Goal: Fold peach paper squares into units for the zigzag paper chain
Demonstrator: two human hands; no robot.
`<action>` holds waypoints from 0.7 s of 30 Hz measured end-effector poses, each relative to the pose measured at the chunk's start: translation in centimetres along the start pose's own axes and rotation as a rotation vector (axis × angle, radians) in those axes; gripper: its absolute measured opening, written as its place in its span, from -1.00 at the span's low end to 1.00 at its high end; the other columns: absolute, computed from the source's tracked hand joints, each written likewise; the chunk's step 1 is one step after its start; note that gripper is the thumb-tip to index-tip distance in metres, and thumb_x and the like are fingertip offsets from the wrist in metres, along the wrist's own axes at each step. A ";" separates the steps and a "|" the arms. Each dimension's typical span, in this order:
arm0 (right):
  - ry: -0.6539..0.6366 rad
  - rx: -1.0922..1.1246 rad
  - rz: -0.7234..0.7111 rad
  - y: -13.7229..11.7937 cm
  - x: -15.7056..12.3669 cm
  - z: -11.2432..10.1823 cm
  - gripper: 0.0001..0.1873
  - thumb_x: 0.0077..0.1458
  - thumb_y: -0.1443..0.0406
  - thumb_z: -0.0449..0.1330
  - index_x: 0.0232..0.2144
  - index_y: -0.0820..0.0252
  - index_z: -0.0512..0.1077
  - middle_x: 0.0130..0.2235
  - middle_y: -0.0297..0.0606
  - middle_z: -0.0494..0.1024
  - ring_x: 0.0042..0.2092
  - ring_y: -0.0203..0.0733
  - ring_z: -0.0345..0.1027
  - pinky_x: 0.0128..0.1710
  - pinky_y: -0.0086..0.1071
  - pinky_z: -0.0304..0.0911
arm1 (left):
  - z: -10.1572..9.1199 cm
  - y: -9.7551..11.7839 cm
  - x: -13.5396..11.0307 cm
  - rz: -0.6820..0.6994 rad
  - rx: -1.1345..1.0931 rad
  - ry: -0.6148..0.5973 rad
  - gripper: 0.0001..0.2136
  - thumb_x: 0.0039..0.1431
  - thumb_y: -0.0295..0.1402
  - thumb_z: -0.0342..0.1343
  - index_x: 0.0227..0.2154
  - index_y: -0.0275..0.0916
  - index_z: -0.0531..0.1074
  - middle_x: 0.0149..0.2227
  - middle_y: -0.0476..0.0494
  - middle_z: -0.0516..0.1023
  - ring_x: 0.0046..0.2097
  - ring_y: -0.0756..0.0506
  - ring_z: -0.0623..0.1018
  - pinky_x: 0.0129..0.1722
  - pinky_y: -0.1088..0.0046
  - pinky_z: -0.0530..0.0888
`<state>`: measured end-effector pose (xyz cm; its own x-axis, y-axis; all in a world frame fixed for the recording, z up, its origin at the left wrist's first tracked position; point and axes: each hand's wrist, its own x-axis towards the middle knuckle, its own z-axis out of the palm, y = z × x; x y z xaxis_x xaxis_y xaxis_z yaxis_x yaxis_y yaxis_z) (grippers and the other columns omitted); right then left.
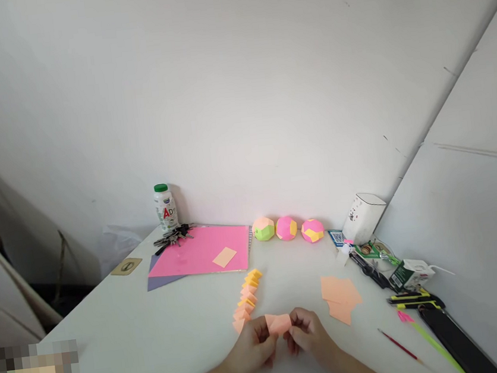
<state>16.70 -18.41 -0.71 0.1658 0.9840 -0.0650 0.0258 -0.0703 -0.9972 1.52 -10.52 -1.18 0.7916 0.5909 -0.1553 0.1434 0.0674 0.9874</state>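
Note:
Between my two hands, near the front of the table, is a small piece of folded peach paper [278,324]. My left hand [255,342] pinches its left end, and my right hand [307,332] grips the right end, fingers curled. Just beyond my left hand runs a slanting row of folded paper pieces [247,299] in peach and orange. To the right of my right hand lie several flat peach paper sheets [339,297], overlapping one another.
Three faceted paper balls [286,228] sit along the wall. A pink sheet [206,248] with a peach slip [225,257], keys [173,237] and a white bottle [166,208] are back left. At right are a white container [362,218], a small box [411,274], cutters [416,299] and a thin brush [401,345].

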 end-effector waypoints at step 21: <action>0.003 0.027 0.015 0.7 0.1 -0.3 -0.93 -0.09 0.33 0.09 -0.54 0.23 0.28 -0.66 -0.45 0.37 -0.65 -0.39 0.22 -0.64 -0.50 0.12 | -0.2 -0.3 0.2 0.053 -0.092 -0.011 -0.83 0.04 -0.32 0.05 -0.54 -0.22 0.17 -0.73 0.12 0.34 -0.68 0.06 0.33 -0.66 0.58 0.19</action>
<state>17.02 -18.38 -1.45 0.1689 0.9824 -0.0795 -0.0029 -0.0802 -0.9968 1.52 -10.32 -1.52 0.8033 0.5867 -0.1024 0.0461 0.1102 0.9928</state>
